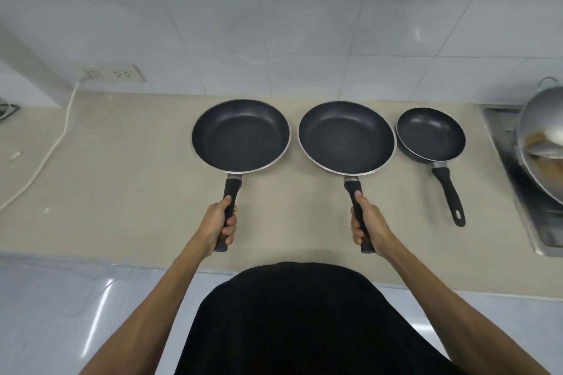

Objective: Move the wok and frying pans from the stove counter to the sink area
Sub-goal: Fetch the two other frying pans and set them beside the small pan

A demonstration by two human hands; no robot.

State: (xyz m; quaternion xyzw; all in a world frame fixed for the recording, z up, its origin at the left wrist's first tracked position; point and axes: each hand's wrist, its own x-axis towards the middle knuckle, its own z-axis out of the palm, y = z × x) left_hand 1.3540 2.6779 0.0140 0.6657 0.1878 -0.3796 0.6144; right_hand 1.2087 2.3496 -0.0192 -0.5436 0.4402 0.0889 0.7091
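Note:
Three dark non-stick frying pans lie in a row over the beige counter [122, 161]. My left hand [217, 224] grips the black handle of the left frying pan [240, 135]. My right hand [367, 227] grips the handle of the middle frying pan [345, 137]. A smaller frying pan [430, 134] rests on the counter to the right, its handle pointing toward me, untouched. A silver wok [537, 134] sits at the far right edge in a steel sink [499, 119], partly cut off by the frame.
A white tiled wall runs behind the counter. A wall socket [114, 72] with a white cable [51, 149] is at the back left. A dark object [6, 111] peeks in at the left edge. My dark shirt fills the bottom centre.

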